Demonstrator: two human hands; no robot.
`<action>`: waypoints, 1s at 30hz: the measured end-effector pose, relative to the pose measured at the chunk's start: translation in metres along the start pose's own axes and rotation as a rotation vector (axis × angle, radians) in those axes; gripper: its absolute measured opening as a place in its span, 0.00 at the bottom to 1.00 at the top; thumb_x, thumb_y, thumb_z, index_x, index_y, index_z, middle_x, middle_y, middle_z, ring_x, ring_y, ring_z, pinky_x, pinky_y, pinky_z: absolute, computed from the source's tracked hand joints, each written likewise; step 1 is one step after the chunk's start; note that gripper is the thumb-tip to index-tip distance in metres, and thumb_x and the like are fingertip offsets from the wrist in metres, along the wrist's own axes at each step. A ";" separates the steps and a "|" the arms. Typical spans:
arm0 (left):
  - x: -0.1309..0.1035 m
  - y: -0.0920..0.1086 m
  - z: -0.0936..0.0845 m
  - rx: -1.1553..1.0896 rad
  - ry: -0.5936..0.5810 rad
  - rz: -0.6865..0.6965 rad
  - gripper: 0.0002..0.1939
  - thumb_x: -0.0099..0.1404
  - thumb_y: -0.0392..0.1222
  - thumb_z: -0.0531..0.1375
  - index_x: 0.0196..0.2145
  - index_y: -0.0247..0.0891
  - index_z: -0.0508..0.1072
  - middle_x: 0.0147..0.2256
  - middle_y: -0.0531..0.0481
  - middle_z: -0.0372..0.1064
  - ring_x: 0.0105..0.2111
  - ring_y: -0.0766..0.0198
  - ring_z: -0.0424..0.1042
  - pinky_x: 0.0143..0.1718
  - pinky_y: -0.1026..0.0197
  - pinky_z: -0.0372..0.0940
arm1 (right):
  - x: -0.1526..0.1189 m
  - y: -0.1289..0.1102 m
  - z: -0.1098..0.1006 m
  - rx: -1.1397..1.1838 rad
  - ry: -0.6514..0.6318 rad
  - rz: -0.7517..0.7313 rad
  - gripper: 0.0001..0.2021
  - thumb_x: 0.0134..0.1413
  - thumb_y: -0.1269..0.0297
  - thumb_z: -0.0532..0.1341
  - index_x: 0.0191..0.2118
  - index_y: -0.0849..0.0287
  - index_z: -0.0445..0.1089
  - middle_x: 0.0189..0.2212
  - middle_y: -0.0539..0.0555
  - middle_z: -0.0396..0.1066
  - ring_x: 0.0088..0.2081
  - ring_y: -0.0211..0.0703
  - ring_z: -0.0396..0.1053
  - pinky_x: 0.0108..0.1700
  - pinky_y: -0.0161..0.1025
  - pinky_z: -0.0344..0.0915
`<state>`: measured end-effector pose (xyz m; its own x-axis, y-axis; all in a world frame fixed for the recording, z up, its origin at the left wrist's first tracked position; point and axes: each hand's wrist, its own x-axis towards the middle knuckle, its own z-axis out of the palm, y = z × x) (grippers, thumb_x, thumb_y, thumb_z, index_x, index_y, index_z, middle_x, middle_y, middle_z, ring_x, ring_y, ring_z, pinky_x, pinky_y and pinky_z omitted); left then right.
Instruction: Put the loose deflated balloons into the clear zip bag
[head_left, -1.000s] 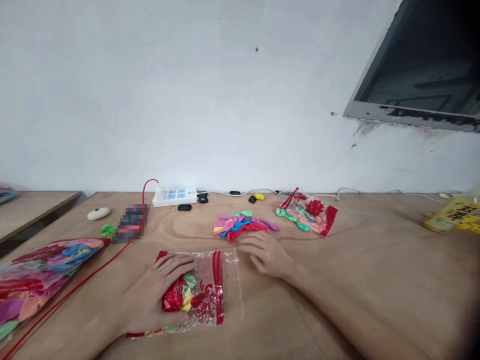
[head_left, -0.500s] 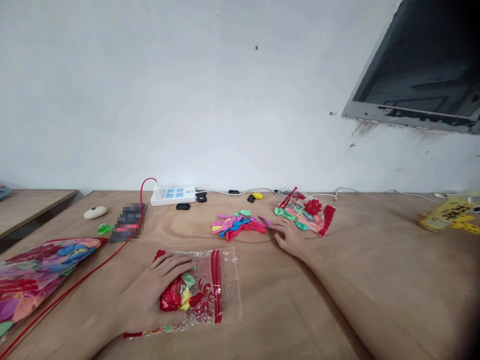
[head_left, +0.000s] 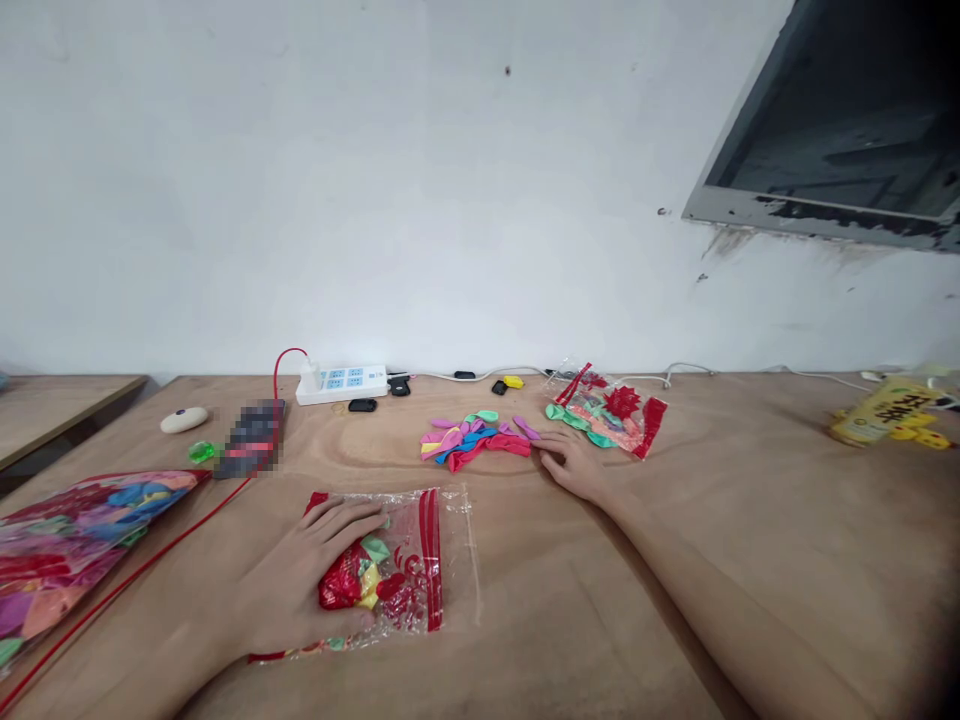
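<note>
Under my left hand (head_left: 307, 565) lies a clear bag with red trim (head_left: 429, 560), holding green, yellow and red balloons. The fingers of that hand are spread across the bag's left part. My right hand (head_left: 570, 462) rests on the table, fingers pointing left, at the right end of a loose pile of balloons (head_left: 480, 445) in pink, blue, red, yellow and green. Its fingertips are beside a purple balloon (head_left: 525, 428); nothing shows in its grasp. Just beyond it is another clear bag (head_left: 619, 420) with green and orange balloons.
A large bag of balloons (head_left: 75, 550) lies at the left, near a red cable (head_left: 157, 550). Farther back are a phone (head_left: 251, 438), a white oval object (head_left: 184, 420) and a power strip (head_left: 343, 384). A yellow packet (head_left: 881, 412) stands at the right.
The whole view has shifted slightly, so things sit a little higher in the picture. Both hands keep nearly the same places.
</note>
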<state>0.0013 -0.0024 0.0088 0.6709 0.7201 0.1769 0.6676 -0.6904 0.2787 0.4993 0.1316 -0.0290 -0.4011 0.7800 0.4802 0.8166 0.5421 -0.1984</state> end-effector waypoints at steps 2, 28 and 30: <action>0.000 0.000 0.000 -0.005 -0.003 -0.002 0.46 0.62 0.69 0.69 0.72 0.52 0.60 0.70 0.45 0.62 0.67 0.40 0.64 0.68 0.39 0.61 | 0.000 -0.001 0.000 0.000 0.021 0.006 0.16 0.65 0.63 0.58 0.51 0.53 0.82 0.52 0.57 0.80 0.55 0.58 0.75 0.61 0.60 0.66; 0.002 0.003 -0.005 -0.008 0.012 0.020 0.45 0.63 0.68 0.68 0.71 0.52 0.62 0.69 0.44 0.63 0.65 0.42 0.67 0.68 0.42 0.61 | -0.001 -0.033 -0.002 0.213 0.037 -0.054 0.15 0.65 0.65 0.58 0.48 0.53 0.83 0.49 0.58 0.81 0.54 0.55 0.77 0.60 0.57 0.72; 0.001 0.002 -0.004 -0.009 0.019 0.019 0.46 0.63 0.68 0.69 0.72 0.52 0.61 0.69 0.44 0.63 0.66 0.41 0.66 0.68 0.41 0.61 | -0.001 -0.033 -0.004 0.219 0.087 -0.026 0.16 0.67 0.65 0.57 0.51 0.53 0.82 0.52 0.58 0.80 0.55 0.55 0.76 0.60 0.57 0.73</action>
<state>0.0022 -0.0029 0.0130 0.6773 0.7080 0.1999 0.6516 -0.7034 0.2840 0.4743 0.1115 -0.0195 -0.3760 0.7400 0.5577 0.6932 0.6240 -0.3607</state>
